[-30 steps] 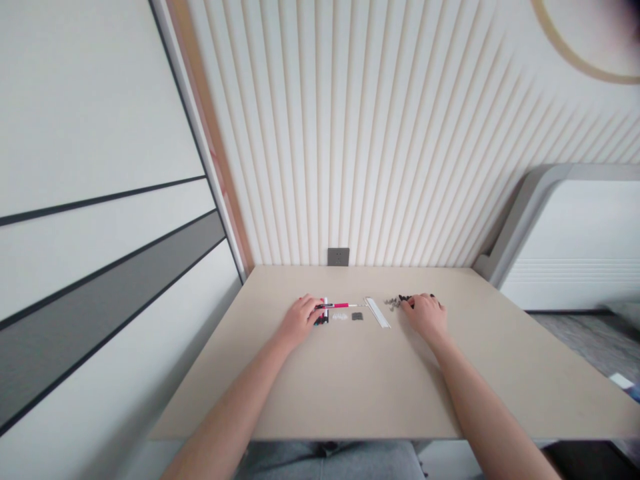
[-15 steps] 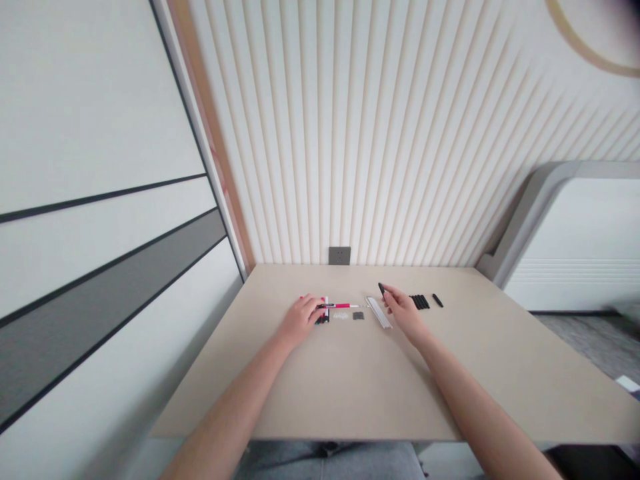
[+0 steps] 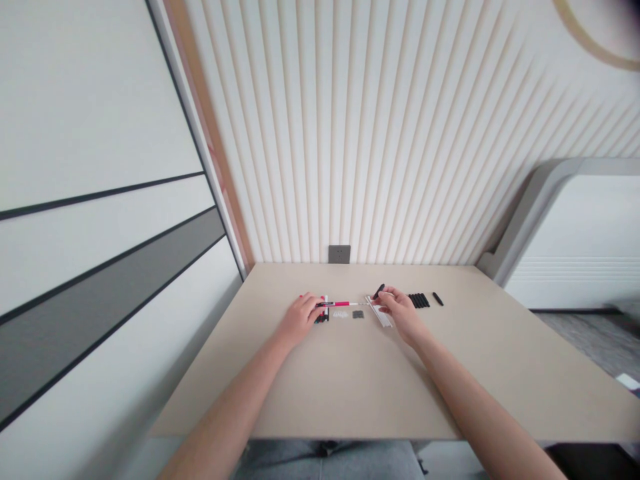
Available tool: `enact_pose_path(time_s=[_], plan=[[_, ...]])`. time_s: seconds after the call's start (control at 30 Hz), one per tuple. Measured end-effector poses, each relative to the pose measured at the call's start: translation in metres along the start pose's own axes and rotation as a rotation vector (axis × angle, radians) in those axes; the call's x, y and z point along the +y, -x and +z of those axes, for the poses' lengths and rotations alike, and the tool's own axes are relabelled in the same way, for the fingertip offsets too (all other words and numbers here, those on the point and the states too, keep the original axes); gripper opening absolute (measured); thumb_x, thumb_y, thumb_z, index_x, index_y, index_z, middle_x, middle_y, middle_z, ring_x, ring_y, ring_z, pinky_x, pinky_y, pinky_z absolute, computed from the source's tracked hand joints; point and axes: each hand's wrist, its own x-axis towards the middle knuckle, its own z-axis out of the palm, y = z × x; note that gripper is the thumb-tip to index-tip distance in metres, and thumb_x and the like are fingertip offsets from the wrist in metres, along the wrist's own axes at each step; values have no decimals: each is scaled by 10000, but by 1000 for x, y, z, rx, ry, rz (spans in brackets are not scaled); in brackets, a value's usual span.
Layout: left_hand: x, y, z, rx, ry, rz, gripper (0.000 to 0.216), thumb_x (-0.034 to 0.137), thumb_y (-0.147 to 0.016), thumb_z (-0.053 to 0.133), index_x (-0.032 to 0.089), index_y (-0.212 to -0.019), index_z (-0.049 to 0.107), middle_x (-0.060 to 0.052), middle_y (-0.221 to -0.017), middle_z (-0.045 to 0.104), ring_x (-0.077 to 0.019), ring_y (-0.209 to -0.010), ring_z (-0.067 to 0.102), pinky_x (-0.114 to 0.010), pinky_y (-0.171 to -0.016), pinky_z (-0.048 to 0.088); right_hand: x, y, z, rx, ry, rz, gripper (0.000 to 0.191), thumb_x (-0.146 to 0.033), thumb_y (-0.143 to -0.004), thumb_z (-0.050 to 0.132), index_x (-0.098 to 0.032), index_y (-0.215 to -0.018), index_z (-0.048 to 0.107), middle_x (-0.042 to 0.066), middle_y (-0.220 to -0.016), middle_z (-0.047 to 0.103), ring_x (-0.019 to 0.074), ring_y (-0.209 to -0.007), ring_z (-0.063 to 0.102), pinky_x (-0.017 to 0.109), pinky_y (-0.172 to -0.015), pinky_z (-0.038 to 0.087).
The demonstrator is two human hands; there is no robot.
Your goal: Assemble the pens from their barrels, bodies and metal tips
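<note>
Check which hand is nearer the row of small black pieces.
Right. Right hand sits just left of the row of small black pieces; left hand lies farther left, on the slim pink pen.

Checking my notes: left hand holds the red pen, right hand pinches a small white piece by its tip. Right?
No: in the head view the small piece in the right hand is black, not white. The left hand does hold the red pen.

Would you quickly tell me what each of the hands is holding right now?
Left hand: closed on the end of the pink pen.
Right hand: closed, pinching a small black piece.
</note>
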Motion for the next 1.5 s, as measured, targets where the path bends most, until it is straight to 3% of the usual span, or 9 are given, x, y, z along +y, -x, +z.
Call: enact_pose_path(time_s=[0.13, 0.2, 0.5, 1.13, 1.37, 1.5], plan=[[1, 0, 0, 8, -6, -2, 155, 268, -980, 463, 208, -983, 606, -44, -925, 616, -186, -863, 589, -309, -791, 474, 1, 2, 4, -6, -13, 1, 572, -532, -737, 708, -235, -1202, 556, 51, -889, 758, 211, -848, 689, 297, -692, 486], [1, 0, 0, 13, -10, -3, 150, 269, -980, 467, 205, -980, 602, -43, -922, 617, -185, -854, 590, -308, -783, 475, 1, 3, 5, -22, -15, -1, 588, -514, -750, 705, -231, -1239, 541, 58, -901, 758, 208, -849, 688, 306, -708, 492], [-1, 1, 0, 26, -9, -20, 146, 286, -977, 482, 207, -991, 604, -40, -918, 611, -180, -849, 581, -311, -792, 473, 4, 4, 4, -85, -38, 16, 527, -530, -689, 767, -233, -1080, 575, 57, -855, 759, 220, -816, 710, 296, -683, 497], [-6, 1, 3, 18, 43, 13, 164, 291, -983, 473, 208, -1041, 601, -48, -945, 622, -189, -889, 594, -312, -810, 480, -9, 12, 7, -270, -155, 31, 403, -472, -708, 791, -233, -896, 526, 64, -969, 747, 248, -1061, 662, 307, -799, 477], [-4, 2, 5, -23, 8, 86, 170, 282, -992, 460, 203, -1027, 606, -51, -970, 640, -190, -940, 596, -328, -851, 470, 4, 13, 14, -368, -24, -24, 350, -428, -712, 796, -208, -858, 567, -1, -817, 688, 152, -751, 624, 262, -686, 426], [-3, 2, 4, -39, -13, 109, 171, 277, -990, 461, 200, -1025, 609, -56, -967, 649, -190, -922, 608, -330, -841, 473, 11, 9, 12, -347, 127, -101, 340, -458, -725, 773, -195, -826, 581, 0, -795, 652, 143, -709, 565, 261, -655, 392]])
